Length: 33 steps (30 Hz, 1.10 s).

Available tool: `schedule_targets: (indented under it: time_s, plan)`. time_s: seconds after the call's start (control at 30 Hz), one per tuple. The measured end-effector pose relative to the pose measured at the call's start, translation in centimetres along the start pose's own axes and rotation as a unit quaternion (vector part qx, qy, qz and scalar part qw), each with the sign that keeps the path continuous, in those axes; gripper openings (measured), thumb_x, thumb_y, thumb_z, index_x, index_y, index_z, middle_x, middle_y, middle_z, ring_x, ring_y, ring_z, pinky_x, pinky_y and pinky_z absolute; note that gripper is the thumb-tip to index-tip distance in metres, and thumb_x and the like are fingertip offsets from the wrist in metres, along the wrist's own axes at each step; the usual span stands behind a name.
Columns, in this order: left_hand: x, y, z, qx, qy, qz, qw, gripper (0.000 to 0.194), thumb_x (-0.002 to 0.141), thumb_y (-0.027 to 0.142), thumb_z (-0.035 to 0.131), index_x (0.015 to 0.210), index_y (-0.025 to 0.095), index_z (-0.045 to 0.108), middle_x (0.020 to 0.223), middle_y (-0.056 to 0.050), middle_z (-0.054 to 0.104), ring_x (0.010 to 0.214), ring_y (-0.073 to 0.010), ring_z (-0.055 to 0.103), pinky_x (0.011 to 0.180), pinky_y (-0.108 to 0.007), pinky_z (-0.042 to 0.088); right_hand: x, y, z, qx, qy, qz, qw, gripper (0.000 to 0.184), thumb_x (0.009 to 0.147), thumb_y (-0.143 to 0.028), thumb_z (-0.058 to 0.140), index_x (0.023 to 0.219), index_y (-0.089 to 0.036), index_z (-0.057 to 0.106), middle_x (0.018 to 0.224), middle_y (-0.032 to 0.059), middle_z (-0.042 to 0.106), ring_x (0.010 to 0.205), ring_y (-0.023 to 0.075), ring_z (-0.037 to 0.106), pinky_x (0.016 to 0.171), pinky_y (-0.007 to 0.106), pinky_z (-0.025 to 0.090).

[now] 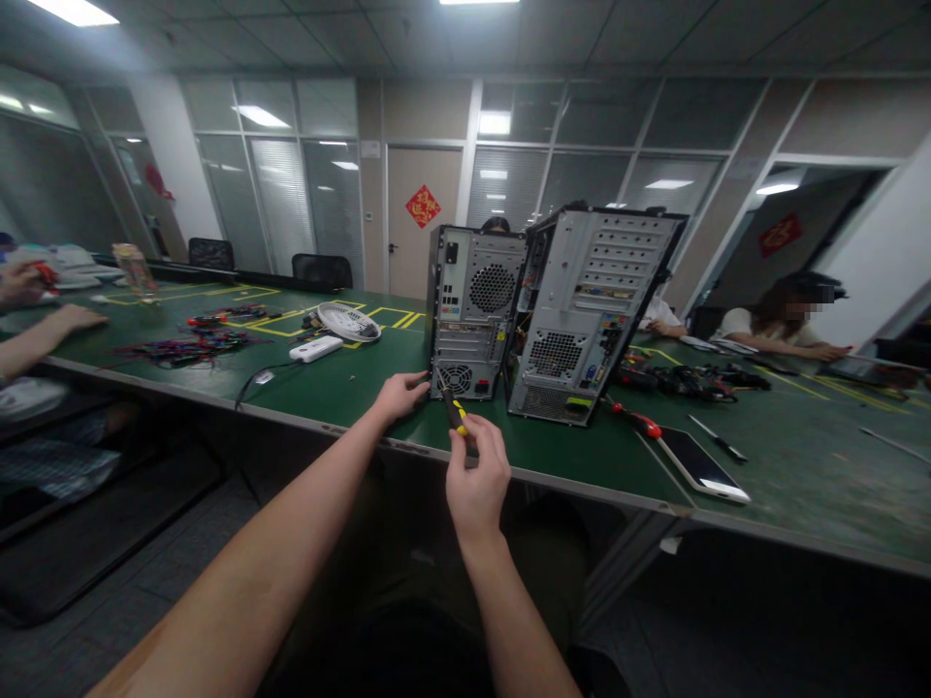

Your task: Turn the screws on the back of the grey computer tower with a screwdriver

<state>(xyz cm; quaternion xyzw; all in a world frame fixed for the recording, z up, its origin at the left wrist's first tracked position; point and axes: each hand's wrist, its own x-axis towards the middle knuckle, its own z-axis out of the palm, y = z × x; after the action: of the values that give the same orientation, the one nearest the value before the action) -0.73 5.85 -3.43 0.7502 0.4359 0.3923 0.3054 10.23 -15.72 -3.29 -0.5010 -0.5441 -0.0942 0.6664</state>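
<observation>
Two computer tower cases stand upright on the green table [349,388], rear panels toward me: a smaller dark one [472,310] on the left and a taller grey one [586,310] on the right. My right hand [476,475] is closed round a yellow-and-black screwdriver [455,412], its tip pointing at the lower left corner of the smaller case. At that same corner, my left hand [400,396] rests with its fingers curled against the case's bottom edge; whether it pinches anything is hidden.
A red-handled screwdriver [636,419], a phone [702,463] and a thin tool [719,441] lie right of the cases. A white power strip [315,349], a small white fan [349,322] and coloured cables [196,344] lie left. Other people sit at far left and right.
</observation>
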Motion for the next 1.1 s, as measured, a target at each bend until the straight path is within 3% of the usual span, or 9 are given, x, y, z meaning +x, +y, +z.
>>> schedule_targets:
  time_s: [0.17,0.33,0.5,0.77,0.97,1.1]
  plan:
    - [0.22,-0.35,0.12,-0.001,-0.003,0.001,1.000,0.054,0.089,0.038,0.069,0.138,0.013,0.067,0.088,-0.007,0.081,0.069,-0.0184,0.069,0.075,-0.029,0.053,0.05,0.09,0.01,0.001,-0.007,-0.005,1.000,0.011,0.098,-0.022,0.063,0.103,-0.017,0.071,0.104,0.0099,0.069,0.093,0.0196,0.069,0.081,0.031,0.059]
    - [0.17,-0.25,0.14,0.010,-0.005,0.000,1.000,0.053,0.091,0.036,0.067,0.138,0.013,0.067,0.087,-0.007,0.081,0.068,-0.0178,0.068,0.074,-0.029,0.052,0.03,0.05,0.01,-0.019,-0.011,-0.039,0.999,0.021,0.100,-0.016,0.055,0.111,-0.019,0.073,0.115,0.0120,0.069,0.107,0.0211,0.069,0.094,0.036,0.057]
    - [0.09,-0.16,0.09,0.007,0.001,-0.005,1.000,0.051,0.090,0.036,0.068,0.136,0.014,0.069,0.083,-0.005,0.080,0.067,-0.0176,0.068,0.074,-0.028,0.052,-0.11,0.27,0.17,-0.013,-0.004,0.001,1.000,0.013,0.095,-0.027,0.069,0.101,-0.017,0.073,0.094,0.0074,0.070,0.079,0.0177,0.069,0.074,0.030,0.060]
    - [0.25,-0.51,0.13,0.012,-0.001,0.008,1.000,0.052,0.090,0.037,0.068,0.137,0.014,0.069,0.084,-0.006,0.080,0.068,-0.0190,0.068,0.076,-0.029,0.053,-0.11,-0.46,0.13,-0.012,-0.008,-0.040,0.999,0.032,0.102,-0.017,0.050,0.125,-0.019,0.073,0.120,0.0141,0.070,0.112,0.0227,0.069,0.098,0.039,0.058]
    - [-0.04,0.04,-0.08,0.023,0.001,0.010,1.000,0.049,0.090,0.034,0.067,0.135,0.013,0.070,0.081,-0.005,0.080,0.068,-0.0191,0.069,0.078,-0.029,0.053,0.05,-0.49,0.21,-0.014,-0.008,0.001,1.000,0.019,0.099,-0.026,0.062,0.110,-0.016,0.073,0.095,0.0080,0.070,0.079,0.0173,0.070,0.074,0.030,0.061]
    - [-0.11,0.14,-0.10,0.015,0.001,0.014,1.000,0.050,0.090,0.035,0.067,0.135,0.013,0.070,0.084,-0.006,0.080,0.068,-0.0187,0.069,0.078,-0.029,0.053,0.05,-0.37,0.23,-0.010,-0.008,-0.014,1.000,0.020,0.100,-0.020,0.057,0.112,-0.017,0.072,0.109,0.0122,0.070,0.099,0.0207,0.070,0.086,0.034,0.060]
